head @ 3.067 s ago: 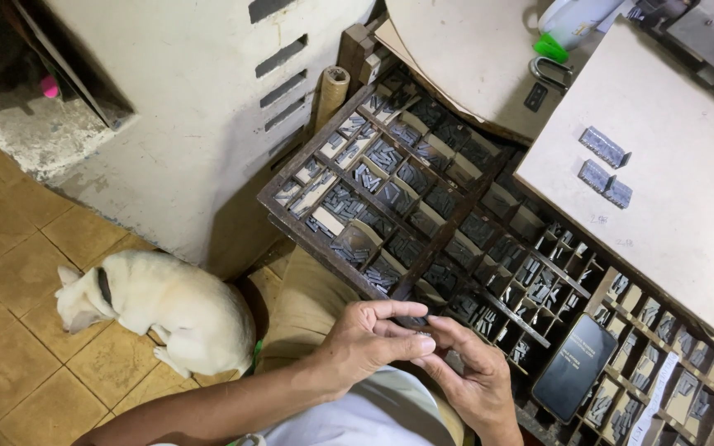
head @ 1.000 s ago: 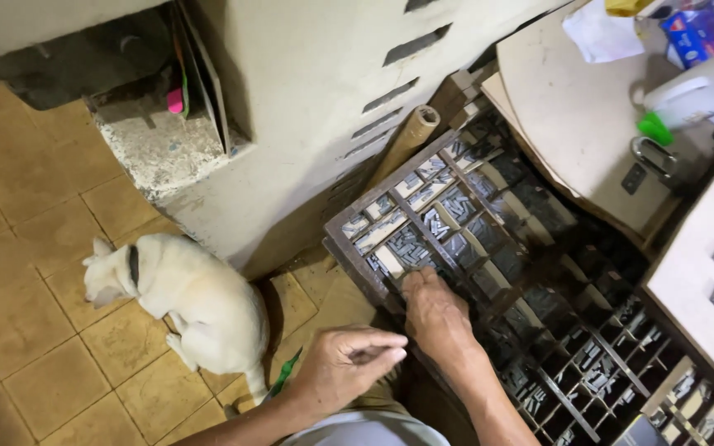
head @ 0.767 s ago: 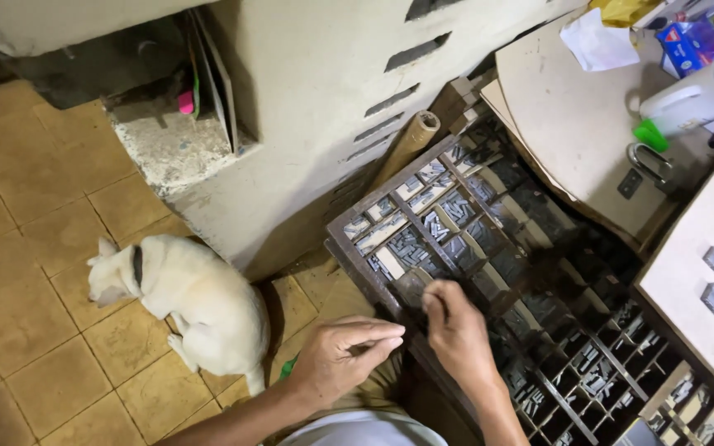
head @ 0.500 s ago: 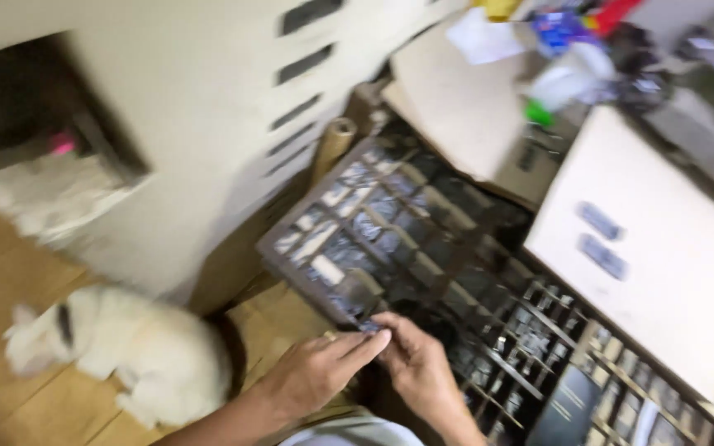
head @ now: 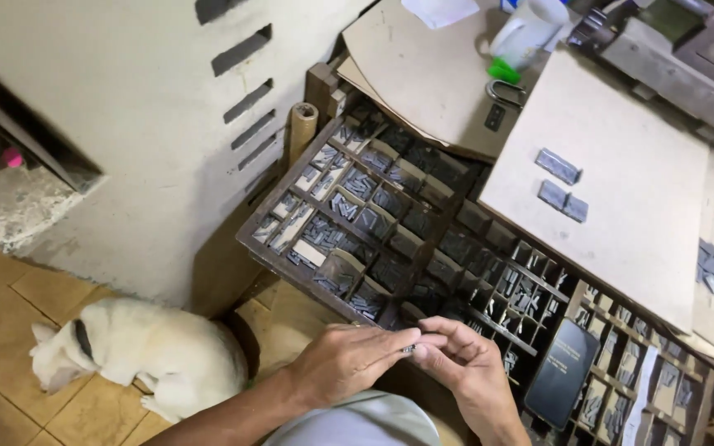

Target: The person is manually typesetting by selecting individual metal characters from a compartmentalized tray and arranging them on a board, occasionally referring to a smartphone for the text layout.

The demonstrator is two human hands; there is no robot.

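A small metal type piece (head: pixel 409 349) sits pinched between the fingertips of both hands, just above the near edge of the wooden type case (head: pixel 423 223) and close to the person's lap. The left hand (head: pixel 349 359) has a narrow grip, thumb and forefinger closed on the piece from the left. The right hand (head: pixel 464 363) meets it from the other side, fingers curled and closed on the same piece, so both hands share one tiny hold.

To handle this well, the piece seems best kept low over the case, so a slip drops it into a compartment and not onto the tiled floor (head: pixel 10 330), where a white dog (head: pixel 138 351) lies curled just left of the person's arm. Turning it slowly between the fingertips, with one hand holding firm while the other shifts, looks safer than loosening both at once. The compartments nearest the hands hold many similar dark pieces, so care in telling them apart matters.

Further right, a dark flat phone (head: pixel 561 373) rests on the case. Above it a pale board (head: pixel 621 206) lies across the case, carrying a few grey metal blocks (head: pixel 562 183). A white mug (head: pixel 526 29) stands on the bench at the top.
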